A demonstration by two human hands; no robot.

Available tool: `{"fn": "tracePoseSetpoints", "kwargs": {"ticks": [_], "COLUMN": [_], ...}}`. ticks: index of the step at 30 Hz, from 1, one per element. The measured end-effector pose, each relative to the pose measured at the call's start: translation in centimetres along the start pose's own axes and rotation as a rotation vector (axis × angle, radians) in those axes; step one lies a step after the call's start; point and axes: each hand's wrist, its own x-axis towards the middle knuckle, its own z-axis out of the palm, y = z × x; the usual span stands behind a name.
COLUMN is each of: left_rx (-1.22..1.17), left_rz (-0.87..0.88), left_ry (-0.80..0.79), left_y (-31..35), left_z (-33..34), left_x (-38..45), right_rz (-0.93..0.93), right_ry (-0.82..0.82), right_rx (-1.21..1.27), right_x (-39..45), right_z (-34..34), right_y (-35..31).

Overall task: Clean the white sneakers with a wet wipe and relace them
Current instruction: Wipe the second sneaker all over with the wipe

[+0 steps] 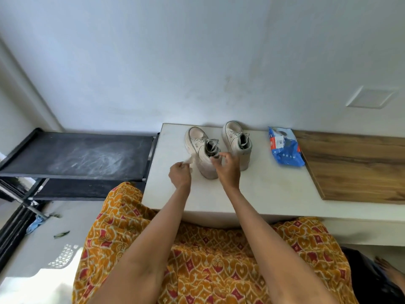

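Your white worktop (258, 189) carries both sneakers against the wall, heels toward you, long axes running away from you. The left sneaker (200, 150) sits right between your hands; the right sneaker (236, 140) stands just beside it, nearer your right arm. Your right hand (226, 168) pinches the lace at the left sneaker's collar; your left hand (179, 174) pinches a loose lace end (189, 161) drawn out sideways. The blue wipes pack (285, 150) lies to the right; its label is too small to read.
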Motion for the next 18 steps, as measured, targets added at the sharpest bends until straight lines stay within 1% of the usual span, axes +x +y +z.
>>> {"fn": "tracePoseSetpoints", "kwargs": {"ticks": [2, 3, 5, 7, 10, 12, 15, 16, 18], "left_rx": [0.015, 0.034, 0.067, 0.1, 0.192, 0.166, 0.051, 0.031, 0.017], "left_rz": [-0.001, 0.008, 0.054, 0.135, 0.258, 0.352, 0.481, 0.512, 0.559], "left_ry": [0.05, 0.047, 0.003, -0.024, -0.001, 0.036, 0.041, 0.032, -0.047], "left_y": [0.9, 1.4, 2.3, 2.9, 2.1, 0.9, -0.7, -1.2, -2.3], "left_z": [0.6, 1.1, 2.4, 3.9, 5.1, 4.9, 4.3, 4.2, 4.2], "left_x": [0.9, 1.4, 2.1, 2.2, 2.1, 1.0, -1.7, -2.4, -3.5], "right_rz": [-0.061, -0.079, -0.059, -0.042, -0.062, -0.073, -0.088, -0.091, -0.086], "right_ry": [-0.074, -0.075, -0.051, -0.051, -0.069, -0.06, -0.041, -0.036, -0.024], "right_rx": [-0.055, -0.057, -0.021, -0.023, -0.066, -0.086, -0.089, -0.079, -0.056], "right_x": [0.7, 0.9, 1.1, 1.5, 2.1, 2.0, 1.7, 1.5, 1.4], "right_z": [0.6, 0.8, 1.0, 0.9, 0.8, 0.8, 1.0, 1.0, 1.1], "right_y": [0.5, 0.7, 0.9, 1.0, 1.3, 1.3, 1.6, 1.6, 1.7]}}
